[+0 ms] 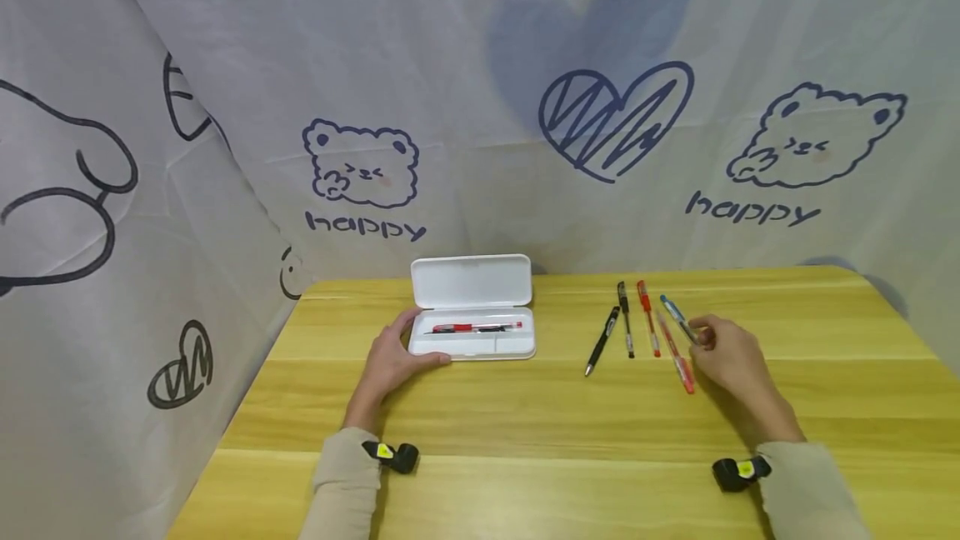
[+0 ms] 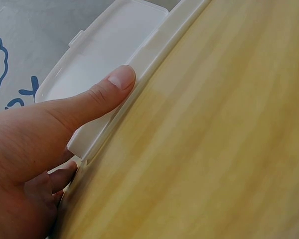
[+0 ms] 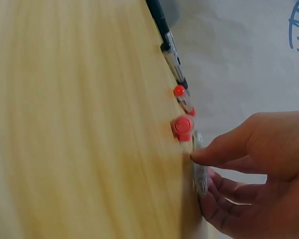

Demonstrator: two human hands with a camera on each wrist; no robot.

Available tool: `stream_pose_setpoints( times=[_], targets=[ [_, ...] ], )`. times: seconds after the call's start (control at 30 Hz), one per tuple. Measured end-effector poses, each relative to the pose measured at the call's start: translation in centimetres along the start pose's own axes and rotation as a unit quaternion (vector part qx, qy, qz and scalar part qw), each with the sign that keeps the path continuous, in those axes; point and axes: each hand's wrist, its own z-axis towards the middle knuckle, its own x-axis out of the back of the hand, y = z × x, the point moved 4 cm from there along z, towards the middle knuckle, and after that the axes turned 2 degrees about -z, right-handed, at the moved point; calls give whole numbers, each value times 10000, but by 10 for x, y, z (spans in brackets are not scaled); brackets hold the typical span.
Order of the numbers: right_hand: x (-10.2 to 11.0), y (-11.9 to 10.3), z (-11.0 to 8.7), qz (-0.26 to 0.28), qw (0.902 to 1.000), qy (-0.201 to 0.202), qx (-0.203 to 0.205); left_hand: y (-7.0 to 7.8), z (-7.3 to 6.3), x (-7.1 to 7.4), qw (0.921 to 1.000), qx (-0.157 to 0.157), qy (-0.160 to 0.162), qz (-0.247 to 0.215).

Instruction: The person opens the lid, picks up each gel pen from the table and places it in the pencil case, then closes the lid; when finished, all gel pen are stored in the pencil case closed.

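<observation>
A white pencil case (image 1: 461,346) stands with its lid (image 1: 472,283) raised at the table's back edge. Inside it lies a red and black pen (image 1: 467,328); whether there is more than one cannot be told. My left hand (image 1: 392,359) grips the case at its left end, with the thumb (image 2: 104,92) along the front wall and the other fingers round the side. To the right, my right hand (image 1: 729,354) pinches the lower end of a clear pen with a blue tip (image 1: 673,312) between thumb and fingers. Close beside that hand lies a red pen (image 1: 680,361).
Left of the right hand are a black pen (image 1: 602,342), a black-capped clear pen (image 1: 626,323) and a red-capped clear pen (image 1: 649,322), lying on the wooden table (image 1: 540,415). A printed cloth (image 1: 480,190) hangs behind the table and along its left side.
</observation>
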Motion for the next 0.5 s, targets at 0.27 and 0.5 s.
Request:
stream_pose_setpoints(
  times=[0.27, 0.5],
  targets=[
    [4, 3, -3, -79, 9992, 392, 6, -1, 2, 0, 10000, -13, -1, 61],
    [7, -9, -2, 87, 9957, 906, 199, -1, 1, 0, 10000, -33, -20, 49]
  ],
)
